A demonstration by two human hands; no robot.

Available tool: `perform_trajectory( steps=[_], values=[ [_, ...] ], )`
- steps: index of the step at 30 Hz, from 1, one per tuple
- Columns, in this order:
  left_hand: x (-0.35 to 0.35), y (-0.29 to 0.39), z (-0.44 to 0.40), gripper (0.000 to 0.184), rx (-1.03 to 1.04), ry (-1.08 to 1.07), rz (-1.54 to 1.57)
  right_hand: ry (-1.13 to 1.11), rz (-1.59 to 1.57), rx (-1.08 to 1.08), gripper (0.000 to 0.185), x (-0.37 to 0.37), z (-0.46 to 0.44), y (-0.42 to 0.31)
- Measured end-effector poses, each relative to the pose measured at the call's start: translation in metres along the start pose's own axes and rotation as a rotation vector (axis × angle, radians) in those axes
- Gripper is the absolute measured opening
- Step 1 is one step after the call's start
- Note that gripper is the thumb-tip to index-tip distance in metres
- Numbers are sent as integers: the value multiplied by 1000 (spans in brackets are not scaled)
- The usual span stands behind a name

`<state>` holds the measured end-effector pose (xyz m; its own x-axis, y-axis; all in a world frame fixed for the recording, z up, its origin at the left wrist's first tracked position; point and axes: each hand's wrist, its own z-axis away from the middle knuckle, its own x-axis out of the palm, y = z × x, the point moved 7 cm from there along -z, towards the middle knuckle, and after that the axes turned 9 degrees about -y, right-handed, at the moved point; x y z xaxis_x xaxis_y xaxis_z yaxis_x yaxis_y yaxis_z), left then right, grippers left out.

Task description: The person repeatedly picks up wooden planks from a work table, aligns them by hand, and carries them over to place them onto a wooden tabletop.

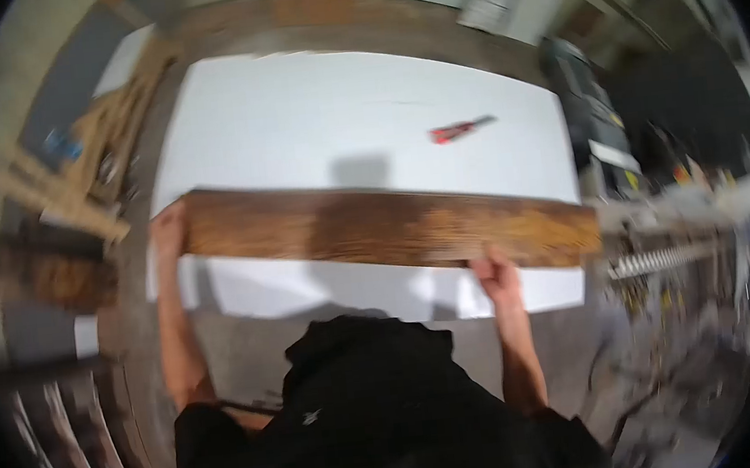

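Observation:
A long dark-brown wooden board [374,225] lies across a white tabletop [273,117], its right end reaching past the table's right edge. At the board's left end, my left hand [169,231] is closed around the corner. My right hand [494,275] grips the near long edge, right of the middle, with the fingers partly under the wood. Beyond the board, a red tool with a dark tip [460,130] rests on the white surface. Both hands are slightly blurred.
Wooden pieces [105,152] stand at the left, and metal bars [70,444] at the lower left. A dark machine [588,105] is beyond the table's right edge. Below it at the right is a cluttered area with a spiral metal part [662,259].

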<state>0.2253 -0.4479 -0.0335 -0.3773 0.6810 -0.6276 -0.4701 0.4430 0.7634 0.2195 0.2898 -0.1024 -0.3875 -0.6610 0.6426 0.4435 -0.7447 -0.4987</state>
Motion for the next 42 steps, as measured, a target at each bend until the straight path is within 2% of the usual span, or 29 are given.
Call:
perform_trajectory(
  steps=[1, 2, 4, 5, 7, 9, 11, 12, 13, 15, 18, 21, 22, 26, 29, 30, 31, 33, 34, 37, 38, 39, 41, 42],
  values=[
    [-1, 1, -10, 40, 23, -67, 78, -142, 38, 24, 9, 5, 0, 9],
    [2, 3, -17, 39, 77, -103, 143, 106, 201, -10, 14, 27, 29, 6],
    [10, -20, -44, 39, 257, -160, -103, -173, 402, 257, 35, 36, 33, 9],
    [15, -24, -47, 44, 271, -162, -136, -89, 604, 362, 39, 40, 51, 0],
    [23, -43, -59, 52, 219, -139, -245, -165, 827, 409, 32, 43, 69, -23],
    [32, -64, -67, 70, 4, -265, -49, -145, 1013, 41, 22, 15, 56, -79],
    [33, -55, -62, 83, -107, -324, -34, 190, 1175, -436, 17, -45, 34, -156],
    [32, -52, -57, 90, -168, -348, -29, 547, 1291, -519, 22, -66, 37, -199],
    [34, -49, -57, 94, -200, -372, -18, 672, 1375, -717, 32, -101, 27, -237],
    [35, -41, -59, 101, -268, -409, 2, 989, 1510, -700, 51, -127, 21, -286],
    [36, -39, -66, 101, -334, -354, -20, 825, 1550, -271, 83, -157, -16, -312],
    [39, -37, -67, 98, -336, -259, -49, 900, 1465, -203, 90, -167, -35, -317],
    [42, -39, -67, 94, -351, -281, -4, 934, 1564, -147, 89, -151, -30, -312],
    [55, -17, -47, 90, -330, -259, 147, 985, 1511, -175, 90, -145, -25, -306],
    [50, -29, -54, 91, -305, -187, 83, 1026, 1391, -254, 91, -144, -12, -295],
    [46, -17, -46, 92, -311, -167, -14, 1007, 1357, -195, 93, -148, -6, -293],
    [43, -21, -46, 91, -284, -132, 108, 1008, 1311, -193, 94, -166, -5, -294],
    [35, -30, -40, 90, -233, -66, 342, 886, 928, -499, 94, -195, -2, -289],
    [28, -34, -33, 86, -245, 19, 496, 819, 591, -552, 90, -202, 3, -283],
    [18, -34, -18, 77, -211, 215, 855, 489, 221, -961, 83, -197, 20, -285],
    [18, -37, -15, 69, -186, 220, 920, 436, 154, -980, 79, -198, 21, -283],
    [16, -54, -24, 68, -126, 190, 934, 428, 123, -1033, 77, -199, 22, -280],
    [15, -89, -42, 66, -10, 142, 959, 518, 84, -1002, 72, -192, 27, -261],
    [14, -80, -31, 68, -5, 195, 904, 437, -9, -994, 65, -180, 30, -256]
  ],
)
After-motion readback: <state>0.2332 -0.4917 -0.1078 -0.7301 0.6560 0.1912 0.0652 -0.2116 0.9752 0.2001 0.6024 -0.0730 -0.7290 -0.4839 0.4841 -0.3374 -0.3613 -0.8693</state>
